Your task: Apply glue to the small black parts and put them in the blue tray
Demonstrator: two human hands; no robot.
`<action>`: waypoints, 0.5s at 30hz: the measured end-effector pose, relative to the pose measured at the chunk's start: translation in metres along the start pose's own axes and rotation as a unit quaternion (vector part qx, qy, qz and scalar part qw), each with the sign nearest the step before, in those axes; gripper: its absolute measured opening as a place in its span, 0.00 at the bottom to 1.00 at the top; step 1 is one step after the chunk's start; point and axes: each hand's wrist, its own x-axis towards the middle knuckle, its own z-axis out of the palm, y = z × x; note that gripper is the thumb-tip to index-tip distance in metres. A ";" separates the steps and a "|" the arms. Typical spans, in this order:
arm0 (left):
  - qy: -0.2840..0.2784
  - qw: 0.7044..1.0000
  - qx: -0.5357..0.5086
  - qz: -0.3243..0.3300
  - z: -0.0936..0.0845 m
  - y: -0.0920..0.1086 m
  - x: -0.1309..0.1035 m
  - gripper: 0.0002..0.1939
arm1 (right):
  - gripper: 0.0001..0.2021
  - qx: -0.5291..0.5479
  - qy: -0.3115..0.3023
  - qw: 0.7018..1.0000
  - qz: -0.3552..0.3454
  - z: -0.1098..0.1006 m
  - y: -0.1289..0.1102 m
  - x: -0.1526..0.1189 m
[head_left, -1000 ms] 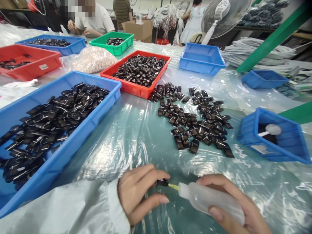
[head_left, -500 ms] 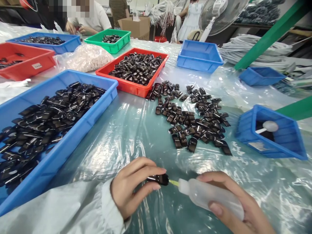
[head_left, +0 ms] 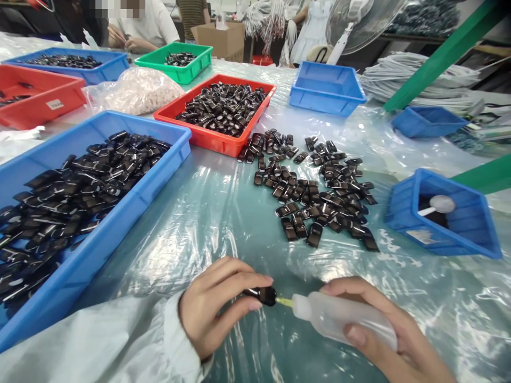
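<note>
Between thumb and fingers, my left hand (head_left: 221, 306) pinches a small glossy black plastic piece (head_left: 266, 295), its end turned to the right. My right hand (head_left: 383, 324) is wrapped round a translucent white squeeze bottle (head_left: 345, 318) that lies nearly level. The bottle's thin yellowish nozzle tip (head_left: 284, 301) points left and meets the end of the black piece; whether it goes inside I cannot tell. Beyond my hands, a loose pile of similar black pieces (head_left: 315, 199) is spread on the plastic-covered table (head_left: 191, 234).
A large blue tray (head_left: 159, 181) of black pieces stands at left. Behind are a red tray (head_left: 217, 142) of pieces, a bag of pale bits (head_left: 138, 90) and a green tray (head_left: 191, 74). A blue bin (head_left: 407, 221) with a white scoop (head_left: 442, 204) is at right. A person (head_left: 147, 26) sits opposite.
Both hands keep their hold, with the nozzle still at the black piece's end. The black piece is turned slightly. The view has shifted a little.
</note>
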 end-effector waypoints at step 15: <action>-0.006 1.000 0.016 -0.005 0.000 0.001 -0.001 0.13 | 0.11 0.018 -0.003 1.000 -0.001 -0.001 -0.002 -0.001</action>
